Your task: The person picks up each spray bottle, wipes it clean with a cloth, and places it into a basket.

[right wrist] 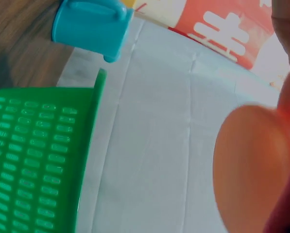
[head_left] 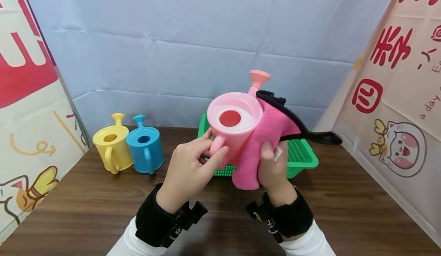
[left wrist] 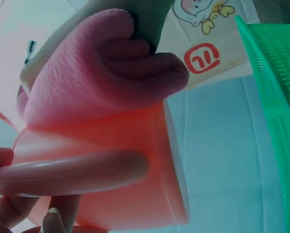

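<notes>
A pink watering can is held up over the green basket, its round opening facing up and its spout pointing away to the right. My left hand grips its handle, the thumb lying along one side; the handle also shows close up in the left wrist view. In my right hand is a bright pink cloth with black trim and a small white tag. The cloth lies against the can's right side, and folds of it rest on the can in the left wrist view.
Behind the hands, a green slotted basket stands on the dark wooden table. To the left are a yellow watering can and a blue watering can, side by side. A pale blue sheet hangs at the back, with printed cloths at both sides.
</notes>
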Motion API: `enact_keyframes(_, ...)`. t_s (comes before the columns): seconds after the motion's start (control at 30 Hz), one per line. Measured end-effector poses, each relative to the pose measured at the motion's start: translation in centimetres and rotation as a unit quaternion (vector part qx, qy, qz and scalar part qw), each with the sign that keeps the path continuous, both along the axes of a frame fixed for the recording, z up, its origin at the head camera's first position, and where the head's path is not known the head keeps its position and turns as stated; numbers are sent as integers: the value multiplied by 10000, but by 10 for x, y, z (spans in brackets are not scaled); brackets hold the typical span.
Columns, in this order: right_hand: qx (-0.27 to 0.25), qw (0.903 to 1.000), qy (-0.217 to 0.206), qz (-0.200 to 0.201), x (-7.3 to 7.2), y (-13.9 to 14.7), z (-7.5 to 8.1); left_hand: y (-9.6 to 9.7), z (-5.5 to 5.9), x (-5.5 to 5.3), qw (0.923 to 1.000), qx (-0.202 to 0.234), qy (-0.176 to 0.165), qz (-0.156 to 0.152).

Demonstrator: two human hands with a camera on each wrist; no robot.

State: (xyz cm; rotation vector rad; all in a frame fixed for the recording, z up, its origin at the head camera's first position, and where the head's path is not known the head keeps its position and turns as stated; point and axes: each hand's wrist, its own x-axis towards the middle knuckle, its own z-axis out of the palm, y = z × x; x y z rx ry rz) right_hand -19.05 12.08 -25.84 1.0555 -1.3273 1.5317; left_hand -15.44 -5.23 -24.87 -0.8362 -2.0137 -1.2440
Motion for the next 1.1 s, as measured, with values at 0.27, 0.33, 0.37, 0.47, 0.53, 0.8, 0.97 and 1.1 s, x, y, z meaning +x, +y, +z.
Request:
enact_keyframes(0.27, 933, 9557, 1024, -2598, 5, -22, -10, -2, -1, 0, 9996, 78, -196, 165)
enact_keyframes(0.33, 1126, 9407, 1019, -3032, 5, -23, -13, -2, -1, 0, 9994, 76, -262, 202)
enact_keyframes(0.37, 1185, 9375, 1036, -3103, 5, -23, -14, -3, -2, 0, 9994, 84, -279, 207)
enact_keyframes(0.47, 1246, 9412, 1131, -2929, 3, -20, -13, -3, -3, 0, 9995, 89, -214, 193)
enact_keyframes(0.53, 1257, 9488, 1275, -2602, 2, -14, -10, -2, -4, -1, 9998, 115, -133, 132)
enact_keyframes(0.8, 1107, 9895, 915, -185, -3, 10, 2, -4, -4, -3, 9982, 517, 199, -225)
enact_keyframes(0.97, 926, 9930, -106, 729, -5, 22, 1, -5, -1, -1, 9966, 726, 154, -346)
enact_keyframes(1.1, 989, 9923, -597, 446, -5, 26, -2, -6, -2, 2, 9941, 1003, -69, -412)
